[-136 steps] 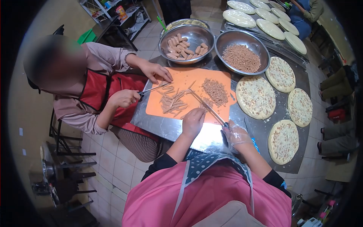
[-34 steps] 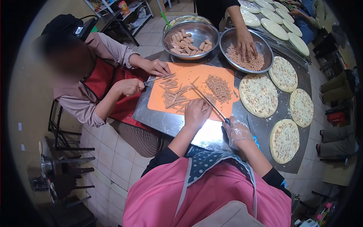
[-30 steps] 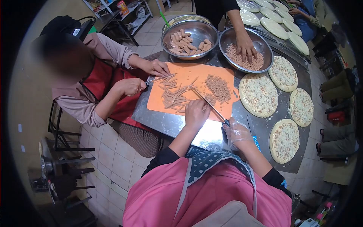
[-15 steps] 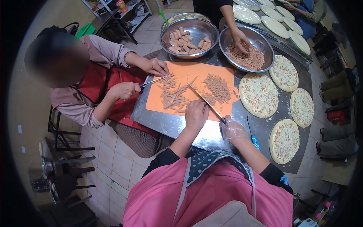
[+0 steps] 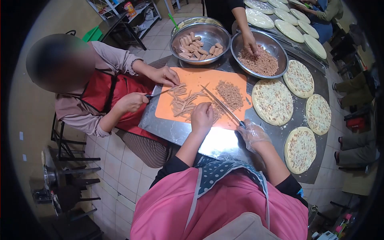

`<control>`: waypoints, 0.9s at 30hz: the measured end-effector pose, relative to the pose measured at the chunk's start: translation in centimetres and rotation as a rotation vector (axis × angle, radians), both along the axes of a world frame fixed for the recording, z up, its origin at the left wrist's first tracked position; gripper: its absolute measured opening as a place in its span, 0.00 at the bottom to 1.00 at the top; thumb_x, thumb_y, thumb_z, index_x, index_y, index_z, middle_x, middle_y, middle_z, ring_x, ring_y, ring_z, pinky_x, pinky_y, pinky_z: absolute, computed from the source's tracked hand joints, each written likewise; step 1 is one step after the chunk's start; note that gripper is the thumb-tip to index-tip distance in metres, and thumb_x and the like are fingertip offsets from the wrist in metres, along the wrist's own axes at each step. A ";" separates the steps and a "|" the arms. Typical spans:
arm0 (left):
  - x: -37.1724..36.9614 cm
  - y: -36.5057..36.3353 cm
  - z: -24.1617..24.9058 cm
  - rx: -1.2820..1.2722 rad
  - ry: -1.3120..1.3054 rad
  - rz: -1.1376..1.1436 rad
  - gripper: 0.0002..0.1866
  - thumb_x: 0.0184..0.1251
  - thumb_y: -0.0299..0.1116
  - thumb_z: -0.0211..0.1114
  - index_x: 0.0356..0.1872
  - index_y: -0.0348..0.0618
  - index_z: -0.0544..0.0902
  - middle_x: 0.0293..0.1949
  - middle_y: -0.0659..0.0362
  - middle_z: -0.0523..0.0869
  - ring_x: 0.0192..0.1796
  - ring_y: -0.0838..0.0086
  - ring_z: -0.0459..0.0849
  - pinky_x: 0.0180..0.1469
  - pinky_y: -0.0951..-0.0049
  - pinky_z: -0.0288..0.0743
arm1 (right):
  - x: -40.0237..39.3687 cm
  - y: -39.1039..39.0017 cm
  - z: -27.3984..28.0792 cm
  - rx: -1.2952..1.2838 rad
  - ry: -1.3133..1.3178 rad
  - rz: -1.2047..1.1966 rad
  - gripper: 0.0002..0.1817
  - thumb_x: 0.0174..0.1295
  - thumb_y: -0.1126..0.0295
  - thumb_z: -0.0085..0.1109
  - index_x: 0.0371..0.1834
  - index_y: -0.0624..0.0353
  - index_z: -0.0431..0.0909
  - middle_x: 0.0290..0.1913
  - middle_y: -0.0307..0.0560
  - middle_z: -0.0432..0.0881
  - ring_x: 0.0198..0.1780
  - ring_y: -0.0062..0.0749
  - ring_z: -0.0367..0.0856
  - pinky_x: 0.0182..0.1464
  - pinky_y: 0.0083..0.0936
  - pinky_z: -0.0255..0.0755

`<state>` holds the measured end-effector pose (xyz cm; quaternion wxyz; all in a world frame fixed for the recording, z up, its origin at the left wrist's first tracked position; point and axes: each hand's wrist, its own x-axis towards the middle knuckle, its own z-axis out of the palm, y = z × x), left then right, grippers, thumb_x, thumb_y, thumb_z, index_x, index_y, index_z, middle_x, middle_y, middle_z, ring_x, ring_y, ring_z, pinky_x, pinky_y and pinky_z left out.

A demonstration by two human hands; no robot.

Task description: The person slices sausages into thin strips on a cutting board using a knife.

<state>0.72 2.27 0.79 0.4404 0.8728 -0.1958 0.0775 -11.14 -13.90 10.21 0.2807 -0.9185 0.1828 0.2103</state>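
Note:
My right hand [image 5: 254,137], in a clear plastic glove, grips the dark handle of a knife [image 5: 224,106]. Its long blade slants over an orange cutting board [image 5: 200,73], between sausage strips and a chopped pile. My left hand [image 5: 202,117] is bare, with fingers curled together at the board's near edge beside the strips. What lies under those fingertips is hidden. Thin sausage strips [image 5: 182,105] are scattered over the board's left half. Finely diced sausage [image 5: 230,95] is heaped on its right side.
A co-worker's hand [image 5: 134,102] holds another knife at the board's left. Behind stand a steel bowl of sausage pieces [image 5: 194,46] and a bowl of diced meat [image 5: 260,62], with another person's hand [image 5: 251,45] in it. Topped dough rounds [image 5: 273,102] lie at the right.
My left hand has moved slightly left and away from the knife. My right hand and the knife handle have shifted a little right. The other person's hand in the diced-meat bowl has moved left.

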 end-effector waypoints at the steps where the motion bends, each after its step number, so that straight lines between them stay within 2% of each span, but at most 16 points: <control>1: 0.2 -0.1 -0.2 -0.002 0.001 0.001 0.09 0.58 0.30 0.57 0.36 0.37 0.81 0.34 0.51 0.82 0.40 0.58 0.79 0.47 0.60 0.69 | -0.1 0.0 0.0 -0.004 -0.017 0.002 0.23 0.67 0.52 0.42 0.49 0.63 0.65 0.42 0.68 0.77 0.47 0.61 0.75 0.47 0.45 0.68; 3: 0.7 -0.4 -0.4 0.068 -0.091 0.019 0.09 0.57 0.31 0.59 0.35 0.36 0.82 0.34 0.50 0.83 0.38 0.58 0.80 0.43 0.64 0.73 | -0.1 0.1 -0.3 -0.017 -0.011 -0.012 0.23 0.66 0.52 0.42 0.49 0.63 0.65 0.42 0.68 0.77 0.47 0.61 0.75 0.47 0.46 0.68; 6: 1.2 -0.8 -0.3 0.165 -0.107 0.017 0.10 0.55 0.33 0.61 0.34 0.37 0.83 0.34 0.51 0.83 0.39 0.58 0.80 0.44 0.62 0.72 | -0.1 0.2 -0.4 -0.029 -0.011 -0.021 0.23 0.66 0.52 0.43 0.49 0.63 0.65 0.42 0.69 0.77 0.47 0.61 0.75 0.47 0.46 0.68; 14: 1.4 -1.5 0.2 0.218 -0.067 -0.015 0.11 0.52 0.34 0.62 0.32 0.38 0.83 0.31 0.52 0.82 0.37 0.57 0.79 0.44 0.61 0.71 | -0.5 0.5 -0.2 -0.058 -0.016 0.010 0.21 0.65 0.54 0.43 0.45 0.64 0.67 0.37 0.66 0.79 0.42 0.57 0.79 0.45 0.44 0.71; 17: 1.3 -1.6 0.2 0.205 -0.078 -0.018 0.10 0.52 0.33 0.61 0.31 0.38 0.83 0.31 0.51 0.82 0.37 0.57 0.78 0.43 0.61 0.71 | -0.4 0.7 -0.3 -0.053 0.044 0.018 0.20 0.65 0.55 0.42 0.45 0.64 0.67 0.38 0.66 0.79 0.42 0.57 0.79 0.46 0.45 0.71; 19: 1.3 -1.5 0.2 0.201 -0.089 -0.013 0.09 0.53 0.32 0.60 0.31 0.38 0.83 0.31 0.51 0.82 0.37 0.56 0.78 0.44 0.61 0.71 | -0.6 1.1 -1.2 -0.037 0.007 -0.015 0.19 0.66 0.56 0.43 0.44 0.65 0.66 0.36 0.69 0.78 0.42 0.62 0.77 0.44 0.48 0.69; 22: 1.2 -1.5 -0.2 0.191 -0.070 -0.030 0.08 0.53 0.29 0.59 0.31 0.38 0.83 0.32 0.53 0.82 0.39 0.58 0.78 0.44 0.60 0.70 | 0.4 1.7 -2.3 -0.027 0.070 -0.075 0.20 0.65 0.56 0.41 0.46 0.65 0.67 0.40 0.66 0.79 0.44 0.58 0.78 0.47 0.46 0.70; 25: 1.3 -1.5 0.0 0.188 -0.065 -0.030 0.08 0.53 0.29 0.57 0.30 0.38 0.83 0.33 0.53 0.82 0.40 0.59 0.78 0.45 0.61 0.70 | 1.1 1.7 -3.0 0.006 0.011 -0.064 0.21 0.65 0.55 0.42 0.46 0.65 0.67 0.40 0.66 0.79 0.45 0.58 0.78 0.48 0.45 0.69; 27: 1.2 -1.4 0.4 0.183 -0.044 -0.054 0.10 0.54 0.27 0.55 0.32 0.36 0.83 0.33 0.49 0.82 0.40 0.56 0.78 0.46 0.61 0.71 | 1.6 1.4 -3.4 0.031 0.028 -0.067 0.21 0.65 0.55 0.42 0.46 0.65 0.67 0.41 0.66 0.79 0.46 0.57 0.78 0.49 0.44 0.69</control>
